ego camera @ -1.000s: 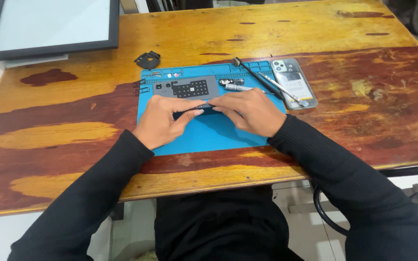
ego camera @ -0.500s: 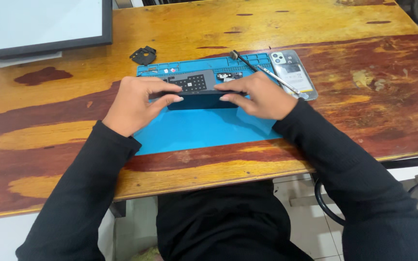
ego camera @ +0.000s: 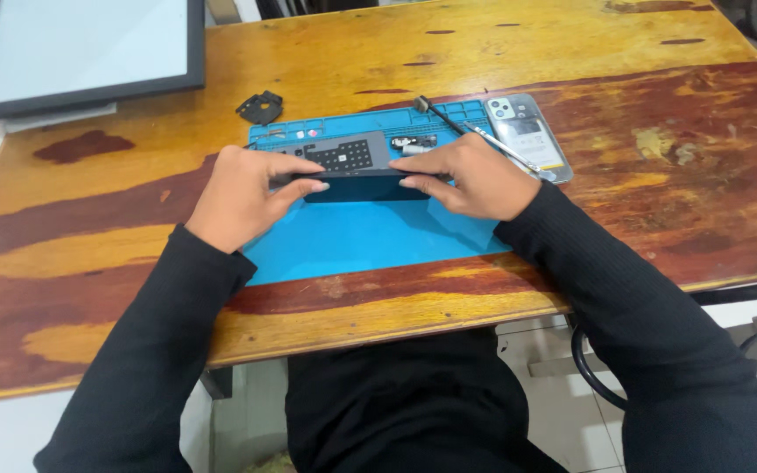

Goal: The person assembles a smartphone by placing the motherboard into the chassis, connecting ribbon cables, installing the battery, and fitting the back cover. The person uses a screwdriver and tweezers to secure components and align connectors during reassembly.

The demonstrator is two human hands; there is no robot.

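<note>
Both hands have slid up the blue mat (ego camera: 370, 236) since a second ago. Now the left hand (ego camera: 243, 197) and right hand (ego camera: 475, 175) each pinch one end of a dark phone (ego camera: 365, 186), held on its edge. Its long side runs left to right across the bench (ego camera: 89, 263). It looks closed; I cannot tell what is left. A tool (ego camera: 475, 136) and a phone back cover (ego camera: 527, 136) lie near.

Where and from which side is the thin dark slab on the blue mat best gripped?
By its two short ends, from left and right. The dark slab lies long-side across the blue mat, thin and flat; the left hand and right hand already pinch those ends.
</note>
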